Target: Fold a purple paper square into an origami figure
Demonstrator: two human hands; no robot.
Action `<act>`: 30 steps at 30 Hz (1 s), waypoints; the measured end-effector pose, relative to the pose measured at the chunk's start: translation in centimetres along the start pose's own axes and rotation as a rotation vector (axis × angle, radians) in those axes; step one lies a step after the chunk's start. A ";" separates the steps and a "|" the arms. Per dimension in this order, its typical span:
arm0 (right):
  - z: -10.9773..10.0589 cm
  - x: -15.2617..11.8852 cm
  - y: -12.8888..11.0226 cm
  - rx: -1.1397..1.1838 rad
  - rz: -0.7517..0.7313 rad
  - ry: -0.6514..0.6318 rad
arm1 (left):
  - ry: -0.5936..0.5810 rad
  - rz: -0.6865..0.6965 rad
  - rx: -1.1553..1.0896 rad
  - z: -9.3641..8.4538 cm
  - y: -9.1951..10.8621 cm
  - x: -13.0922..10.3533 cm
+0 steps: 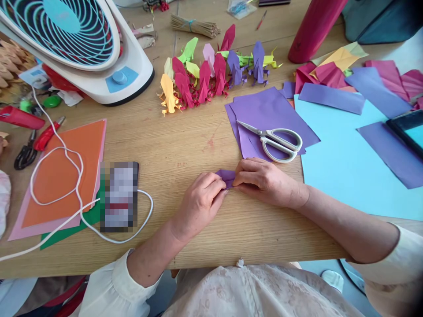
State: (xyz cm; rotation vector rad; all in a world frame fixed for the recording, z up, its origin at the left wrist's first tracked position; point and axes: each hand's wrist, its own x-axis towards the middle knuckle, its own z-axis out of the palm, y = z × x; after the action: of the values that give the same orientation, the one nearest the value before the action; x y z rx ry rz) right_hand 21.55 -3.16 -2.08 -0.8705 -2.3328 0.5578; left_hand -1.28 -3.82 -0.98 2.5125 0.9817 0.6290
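A small folded piece of purple paper [227, 176] lies between my two hands, low over the wooden table. My left hand [203, 196] pinches its left end, and my right hand [264, 181] pinches the right end with thumb and fingers. Much of the paper is hidden behind the fingers. Just beyond my right hand, white-handled scissors [276, 140] rest with blades closed on a stack of purple sheets [274, 105]. Farther back stands a cluster of folded paper figures [205, 79] in red, purple, yellow and green.
A white fan [132, 70] stands back left. Orange paper [66, 171], a white cable [79, 198] and a phone [119, 197] lie left. Light blue sheets [340, 176] and purple strips [332, 97] spread right. A red cylinder [313, 33] stands behind, near a bundle of sticks [194, 26].
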 end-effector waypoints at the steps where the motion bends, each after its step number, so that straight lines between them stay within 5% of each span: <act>1: 0.0 0.0 0.0 0.000 0.003 0.002 | 0.001 -0.002 0.007 0.0 0.0 0.0; 30: -0.1 0.0 -0.2 -0.082 0.030 -0.032 | -0.019 -0.077 0.050 0.2 0.7 0.5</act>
State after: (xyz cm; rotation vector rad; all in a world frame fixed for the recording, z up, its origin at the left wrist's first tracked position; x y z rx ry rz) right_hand 21.52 -3.29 -1.90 -0.9418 -2.3899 0.4947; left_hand -0.45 -4.00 -0.72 2.5048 1.0948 0.5636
